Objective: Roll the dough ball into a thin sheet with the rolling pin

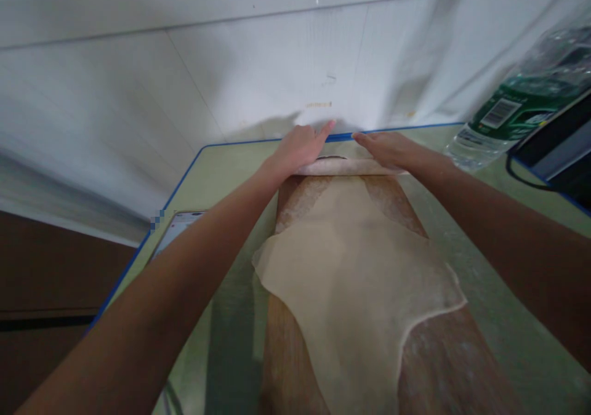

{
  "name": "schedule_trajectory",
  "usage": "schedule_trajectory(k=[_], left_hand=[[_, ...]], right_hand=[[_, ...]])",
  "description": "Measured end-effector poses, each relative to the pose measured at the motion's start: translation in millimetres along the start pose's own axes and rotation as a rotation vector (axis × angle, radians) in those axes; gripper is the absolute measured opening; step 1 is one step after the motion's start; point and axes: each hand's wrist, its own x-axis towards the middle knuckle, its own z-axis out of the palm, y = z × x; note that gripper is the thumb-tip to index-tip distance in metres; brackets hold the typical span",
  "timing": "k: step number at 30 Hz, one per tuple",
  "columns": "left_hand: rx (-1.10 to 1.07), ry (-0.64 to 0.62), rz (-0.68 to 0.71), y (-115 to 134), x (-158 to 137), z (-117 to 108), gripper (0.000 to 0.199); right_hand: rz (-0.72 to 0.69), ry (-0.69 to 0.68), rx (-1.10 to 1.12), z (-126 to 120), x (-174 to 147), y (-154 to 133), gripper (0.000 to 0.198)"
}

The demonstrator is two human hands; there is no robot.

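At the far end of a floured wooden cutting board [295,353], a pale rolling pin [348,167] lies crosswise. My left hand [300,146] is on its left part, one finger stretched toward the wall. On the right part rests my right hand [384,149], its fingertips pointing inward. Both hands are closed over the pin, though their undersides are hidden. A thin, uneven sheet of dough [355,273] runs from the pin down the board toward me and overhangs both long sides. Just behind the pin shows a thin curved edge that I cannot make out.
A white wall [277,70] stands close behind the green tabletop [221,169], which has a blue edge. At right, a clear bottle with a green label [503,110] stands beside a dark object with a cable. A phone [178,227] lies left, partly behind my left forearm.
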Motion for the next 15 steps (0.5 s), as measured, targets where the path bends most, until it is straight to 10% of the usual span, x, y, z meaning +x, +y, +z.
schedule_trajectory(k=[15], left_hand=[[0.188,0.013,-0.018,32,-99,-10,0.074]], right_hand=[[-0.040,0.195,-0.167,7,-103,-32,0.057]])
